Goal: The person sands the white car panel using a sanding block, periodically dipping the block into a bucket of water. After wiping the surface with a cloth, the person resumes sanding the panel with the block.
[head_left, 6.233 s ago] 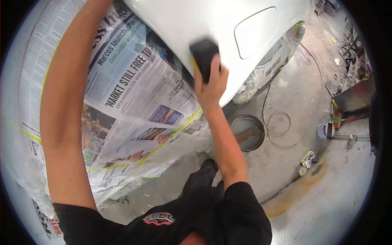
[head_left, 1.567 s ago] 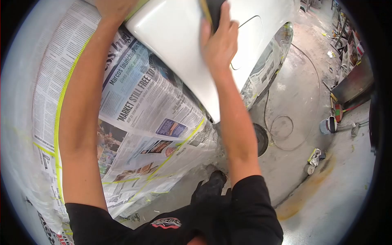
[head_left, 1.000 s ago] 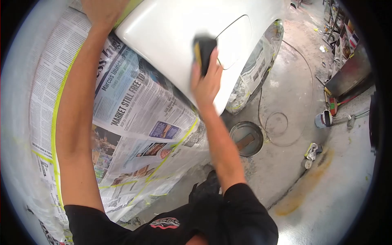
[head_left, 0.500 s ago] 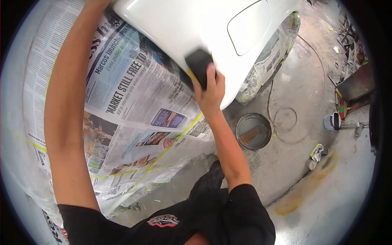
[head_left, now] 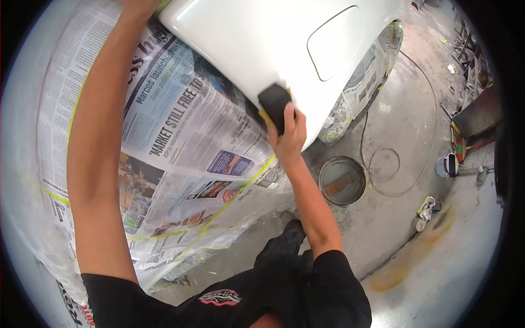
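My right hand (head_left: 289, 135) is closed around a black sanding block (head_left: 275, 103) with a yellowish edge showing beneath it. The block rests on the lower edge of a white car body panel (head_left: 246, 44), where the panel meets newspaper masking (head_left: 180, 131). A rounded fuel-flap outline (head_left: 334, 44) is set in the panel, up and to the right of the block. At the top edge of the view, my left hand (head_left: 143, 4) is beside the panel's upper left corner. Its fingers are cut off by the frame, so their pose is hidden.
On the concrete floor (head_left: 399, 147) stands a round basin (head_left: 342, 181) holding liquid and a brown flat block. A thin hose (head_left: 432, 131) loops beside it. A wheel covered in newspaper (head_left: 355, 98) is to the right. Along the wall are a white bucket (head_left: 445, 165) and clutter.
My right hand and the sanding block appear slightly lower and further right. The whole scene has also shifted a little rightward and down in the view.
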Demonstrator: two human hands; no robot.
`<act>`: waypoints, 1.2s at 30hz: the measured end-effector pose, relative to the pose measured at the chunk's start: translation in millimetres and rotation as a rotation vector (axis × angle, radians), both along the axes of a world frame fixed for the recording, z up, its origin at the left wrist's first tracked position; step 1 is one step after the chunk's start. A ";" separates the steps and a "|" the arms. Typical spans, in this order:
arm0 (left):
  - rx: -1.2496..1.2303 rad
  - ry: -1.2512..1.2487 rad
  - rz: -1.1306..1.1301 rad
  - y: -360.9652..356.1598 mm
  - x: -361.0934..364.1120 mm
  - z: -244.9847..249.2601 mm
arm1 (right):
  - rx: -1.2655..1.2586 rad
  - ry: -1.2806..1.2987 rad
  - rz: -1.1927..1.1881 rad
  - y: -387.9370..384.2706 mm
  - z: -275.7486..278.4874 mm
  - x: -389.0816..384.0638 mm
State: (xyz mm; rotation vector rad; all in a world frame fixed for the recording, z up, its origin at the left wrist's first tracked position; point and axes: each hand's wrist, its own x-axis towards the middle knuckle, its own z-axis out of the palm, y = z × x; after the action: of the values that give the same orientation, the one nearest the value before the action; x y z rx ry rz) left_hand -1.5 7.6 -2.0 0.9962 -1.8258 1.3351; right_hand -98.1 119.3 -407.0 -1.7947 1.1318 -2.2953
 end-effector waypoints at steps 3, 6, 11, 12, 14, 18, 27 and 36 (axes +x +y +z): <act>-0.033 -0.016 -0.010 -7.3 2.0 0.0 | 0.069 0.033 -0.055 -42.6 81.7 -24.0; -0.050 -0.027 0.029 -13.3 9.1 -2.1 | 0.189 -0.110 -0.119 -65.7 117.2 -24.7; -0.001 -0.010 -0.010 -10.3 6.3 1.3 | 0.189 -0.109 -0.058 8.5 46.8 10.3; -0.014 0.003 -0.016 -11.4 6.5 1.3 | 0.219 -0.105 -0.046 8.0 41.7 7.2; -0.012 0.011 -0.024 -13.3 8.6 -1.4 | 0.355 -0.102 -0.035 -1.5 51.2 -7.2; -0.075 -0.050 0.007 -16.1 13.8 -0.6 | 0.467 -0.208 -0.087 -18.8 69.5 -14.5; -0.010 -0.006 -0.082 -15.1 14.0 -3.7 | 0.482 -0.216 -0.120 -27.2 59.9 -23.6; -0.058 0.004 -0.017 -20.9 15.5 -4.2 | 0.353 -0.104 -0.093 -18.4 27.6 -19.1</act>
State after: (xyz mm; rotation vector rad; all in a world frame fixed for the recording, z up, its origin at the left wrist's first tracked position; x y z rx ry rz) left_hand 14.0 -13.3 -6.2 0.9501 -1.7781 1.3671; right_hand -117.2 100.9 -379.4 -1.5074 1.5148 -2.0409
